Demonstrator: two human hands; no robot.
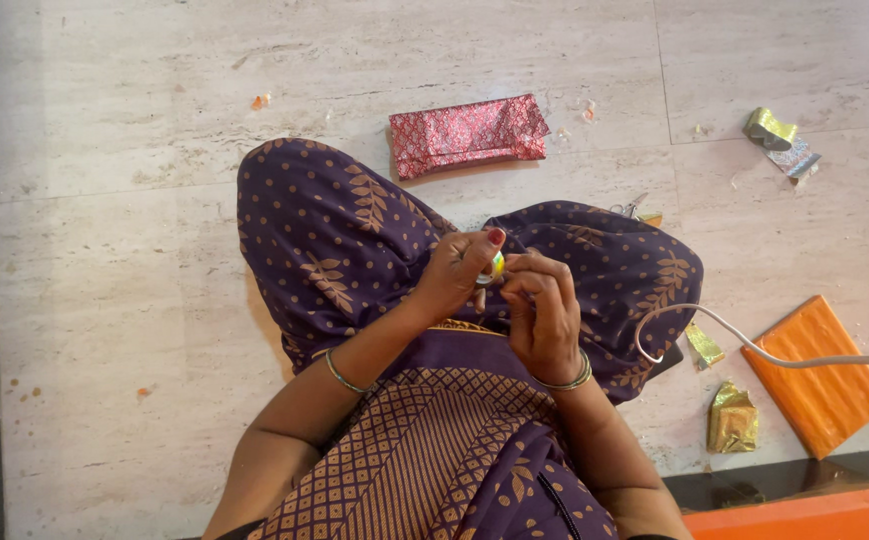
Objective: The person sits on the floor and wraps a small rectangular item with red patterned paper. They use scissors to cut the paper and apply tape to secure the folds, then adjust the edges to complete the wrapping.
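Observation:
I sit on a pale stone floor [135, 250] with my knees up under purple patterned cloth. My left hand [455, 272] and my right hand [543, 310] meet above my lap. Between their fingertips is a small yellow-green roll [496, 266], most likely tape; the left thumb and fingers pinch it, and the right fingers curl against it. Most of the roll is hidden by the fingers.
A box wrapped in red patterned paper [467, 134] lies on the floor beyond my knees. An orange flat package [820, 375], crumpled gold wrap pieces [732, 417] and gold-silver scraps [780, 140] lie to the right. A white cable [755, 348] crosses there. Scissors [633, 208] peek out behind my right knee.

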